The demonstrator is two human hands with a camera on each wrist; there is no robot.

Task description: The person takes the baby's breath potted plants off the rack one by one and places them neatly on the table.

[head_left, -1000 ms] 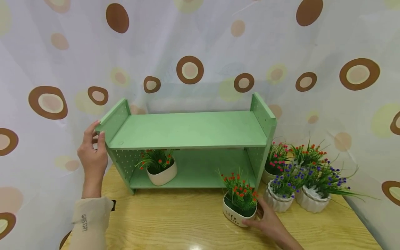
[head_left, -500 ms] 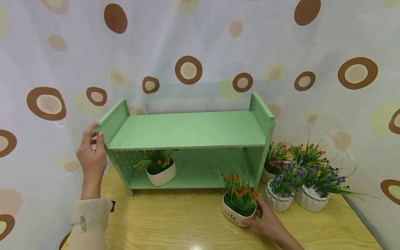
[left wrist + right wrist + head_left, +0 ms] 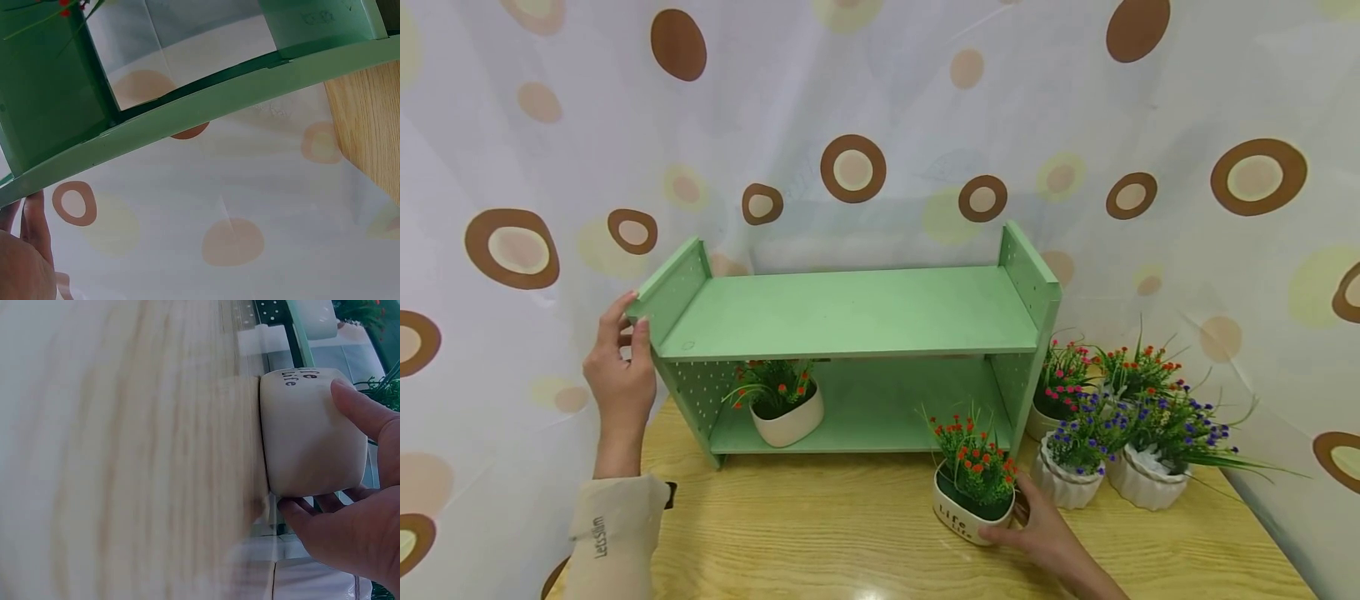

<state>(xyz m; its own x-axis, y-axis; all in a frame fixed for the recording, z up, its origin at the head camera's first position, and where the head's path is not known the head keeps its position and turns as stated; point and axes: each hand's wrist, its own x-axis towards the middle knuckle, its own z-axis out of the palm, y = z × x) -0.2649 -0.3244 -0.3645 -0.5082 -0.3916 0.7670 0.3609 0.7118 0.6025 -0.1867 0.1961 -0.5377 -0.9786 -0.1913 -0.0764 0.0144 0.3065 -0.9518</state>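
Note:
My left hand grips the top front corner of the left side panel of a green two-tier shelf. In the left wrist view the fingers meet the edge of that panel. My right hand holds a cream flower pot lettered "Life", planted with red artificial flowers. The thumb lies on the pot's front and the fingers go round its right side. In the right wrist view the pot stands with its base at the wooden tabletop. Another cream pot with orange-red flowers stands at the left of the lower tier.
Right of the shelf stand several potted artificial plants, among them two white fluted pots with purple flowers and a pot with pink flowers. A spotted curtain hangs behind the wooden table.
The view has shifted very slightly. Both hands, the shelf and the pots keep their places.

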